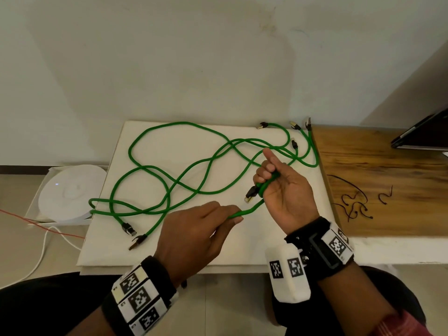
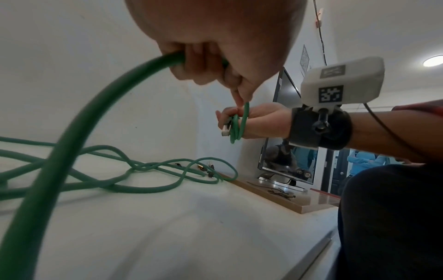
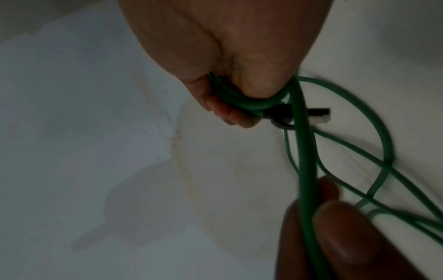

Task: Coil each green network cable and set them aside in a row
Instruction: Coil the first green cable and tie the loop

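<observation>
So the thing that matters here is the short straight run of round, braided green network cable point(image 1: 252, 209) stretched between the two hands. The right hand point(image 1: 281, 187) is raised palm-up over the white padded tabletop point(image 1: 169, 251), fingers curled around a couple of small loops of that cable, with the black-booted, clear-tipped plug point(image 1: 250, 194) sticking out toward the left and down. Index finger is pointing up, not part of the grip as far as I can tell.

The left hand point(image 1: 201, 229) sits lower and to the left, just beside the right, pinching the same cable between thumb and fingertips. From that pinch the free run goes up and right into the right hand's coil, so its long axis is a diagonal from lower left to upper right. Behind the left hand the cable drops in a big arc back down to the tangle of other green cables point(image 1: 169, 166) lying farther out on the tabletop.

My guess: the next wrap means the left hand carrying that slack over the right hand's fingers, since the left is the one feeding. No finished coils anywhere yet.
</observation>
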